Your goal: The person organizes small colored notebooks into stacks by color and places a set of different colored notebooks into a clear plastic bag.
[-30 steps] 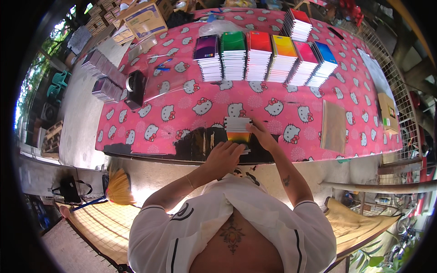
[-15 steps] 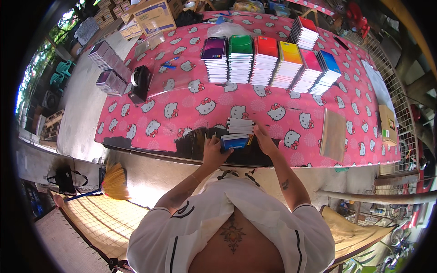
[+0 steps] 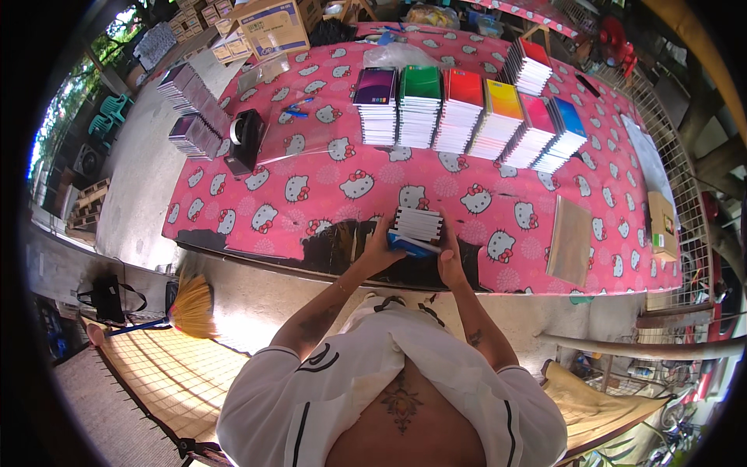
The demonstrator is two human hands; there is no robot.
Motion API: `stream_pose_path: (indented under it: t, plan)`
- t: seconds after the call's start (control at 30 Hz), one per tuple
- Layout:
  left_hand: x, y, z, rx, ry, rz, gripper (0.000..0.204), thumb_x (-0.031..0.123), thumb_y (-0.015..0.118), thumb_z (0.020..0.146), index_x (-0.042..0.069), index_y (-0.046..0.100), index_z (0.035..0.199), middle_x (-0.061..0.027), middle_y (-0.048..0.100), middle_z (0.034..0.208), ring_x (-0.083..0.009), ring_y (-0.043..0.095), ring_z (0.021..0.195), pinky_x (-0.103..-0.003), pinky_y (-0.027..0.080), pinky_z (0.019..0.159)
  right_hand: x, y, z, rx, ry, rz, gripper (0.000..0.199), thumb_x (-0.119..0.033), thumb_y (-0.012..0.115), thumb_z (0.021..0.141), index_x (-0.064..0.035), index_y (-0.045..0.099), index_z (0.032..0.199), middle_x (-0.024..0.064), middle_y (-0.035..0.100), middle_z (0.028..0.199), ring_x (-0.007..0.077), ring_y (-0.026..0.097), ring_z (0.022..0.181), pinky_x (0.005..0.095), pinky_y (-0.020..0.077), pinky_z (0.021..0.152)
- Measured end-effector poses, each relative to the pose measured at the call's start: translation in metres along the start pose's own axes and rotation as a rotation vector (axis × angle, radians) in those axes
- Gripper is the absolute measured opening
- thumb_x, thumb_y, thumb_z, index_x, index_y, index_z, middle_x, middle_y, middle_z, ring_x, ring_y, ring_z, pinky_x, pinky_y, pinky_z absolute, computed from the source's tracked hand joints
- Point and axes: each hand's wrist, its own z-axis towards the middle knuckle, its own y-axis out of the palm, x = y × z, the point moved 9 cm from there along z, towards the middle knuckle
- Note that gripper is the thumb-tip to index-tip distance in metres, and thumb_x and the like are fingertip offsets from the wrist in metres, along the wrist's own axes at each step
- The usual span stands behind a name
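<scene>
At the table's near edge I hold a small stack of spiral notebooks (image 3: 420, 224) between both hands. White page edges and dark binding coils face up, and a blue cover (image 3: 414, 247) shows on the near side. My left hand (image 3: 378, 251) is closed on the stack's left side, its fingers partly hidden. On the right side, my right hand (image 3: 450, 263) presses with the thumb up and the fingers along the edge. Farther back stands a row of notebook piles: purple (image 3: 377, 109), green (image 3: 419, 101), red (image 3: 462, 109), yellow (image 3: 498, 113), pink (image 3: 529, 128) and blue (image 3: 562, 132).
Another red notebook pile (image 3: 529, 66) stands behind the row. At left are a black tape dispenser (image 3: 245, 140) and bundled purple notebooks (image 3: 194, 136); blue pens (image 3: 297, 107) lie nearby. A brown board (image 3: 569, 241) and a small box (image 3: 662, 226) lie right. A broom (image 3: 193, 307) is below the table.
My left hand has shifted right and up along the stack's side, and my right hand has slid lower and nearer. The stack sits more squarely between them, less of its blue cover showing.
</scene>
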Motion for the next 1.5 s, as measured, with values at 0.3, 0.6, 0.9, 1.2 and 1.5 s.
stream_pose_path:
  t: [0.3, 0.6, 0.9, 1.2, 1.5]
  plan:
    - [0.046, -0.004, 0.002, -0.062, 0.086, -0.117, 0.095, 0.013, 0.086, 0.07, 0.006, 0.029, 0.146, -0.0162, 0.056, 0.132, -0.0291, 0.058, 0.124, -0.039, 0.048, 0.101, 0.01, 0.004, -0.001, 0.121, 0.044, -0.213, 0.113, -0.016, 0.091, 0.07, -0.0076, 0.017, 0.155, 0.0138, 0.041, 0.144, 0.0254, 0.044, 0.134, 0.04, 0.0392, 0.11]
    - [0.013, -0.005, 0.007, -0.14, -0.018, 0.04, 0.105, 0.03, 0.091, 0.068, 0.002, 0.026, 0.145, -0.0201, 0.055, 0.131, -0.0334, 0.058, 0.123, -0.04, 0.047, 0.101, 0.02, 0.008, 0.006, 0.084, 0.037, -0.412, 0.088, -0.016, 0.093, 0.067, -0.0056, 0.038, 0.134, 0.015, 0.058, 0.125, 0.025, 0.06, 0.118, 0.0391, 0.0492, 0.1]
    - [0.127, -0.025, 0.025, -0.247, 0.24, 0.692, 0.113, 0.052, 0.081, 0.073, -0.004, 0.022, 0.151, -0.027, 0.038, 0.148, -0.0401, 0.035, 0.142, -0.054, 0.026, 0.117, 0.013, -0.006, 0.015, -0.041, 0.136, -0.637, 0.078, -0.015, 0.091, 0.067, -0.0046, 0.045, 0.128, 0.0144, 0.065, 0.116, 0.0252, 0.065, 0.11, 0.0376, 0.0516, 0.094]
    - [0.156, 0.016, 0.018, -0.267, 0.419, 1.024, 0.103, 0.062, 0.074, 0.074, -0.007, 0.038, 0.142, -0.0262, 0.043, 0.144, -0.0395, 0.04, 0.138, -0.055, 0.029, 0.114, 0.026, -0.009, 0.008, 0.083, 0.128, -0.606, 0.076, -0.024, 0.091, 0.067, -0.0052, 0.048, 0.127, 0.0152, 0.066, 0.11, 0.0307, 0.068, 0.099, 0.0406, 0.0536, 0.086]
    - [0.109, -0.084, 0.021, -0.131, 0.047, 0.711, 0.076, 0.055, 0.082, 0.073, 0.001, 0.056, 0.12, -0.0179, 0.068, 0.105, -0.0304, 0.069, 0.097, -0.042, 0.052, 0.087, 0.005, 0.059, 0.065, -0.297, 0.118, -0.728, 0.073, -0.028, 0.084, 0.077, -0.0071, 0.048, 0.137, 0.0158, 0.061, 0.125, 0.0325, 0.058, 0.119, 0.0431, 0.0458, 0.101]
